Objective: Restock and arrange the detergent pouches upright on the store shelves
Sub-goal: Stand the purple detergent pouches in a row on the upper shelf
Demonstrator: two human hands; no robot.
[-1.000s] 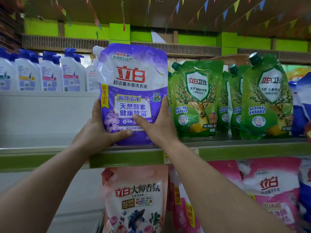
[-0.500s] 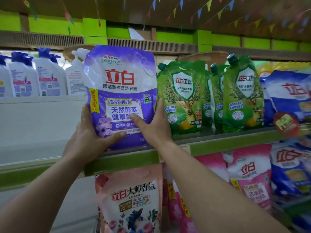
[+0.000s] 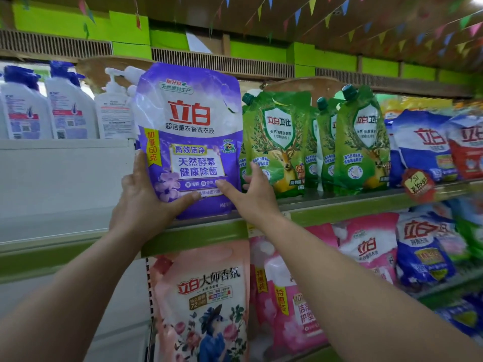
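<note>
Bottles (image 3: 70,105) in white and blue at far left, on a raised white ledge. Next, left hand (image 3: 146,199) clamped on the purple pouch (image 3: 190,137), thumb across its lower front, fingers behind its left edge. Pouch upright, base on the green shelf (image 3: 339,212), just beside the green pouches (image 3: 277,142). Right hand (image 3: 251,197) gripping the lower right corner, thumb in front. Step in hand, likely: seating and squaring. Next: steadying, letting go gently, checking for slump.
</note>
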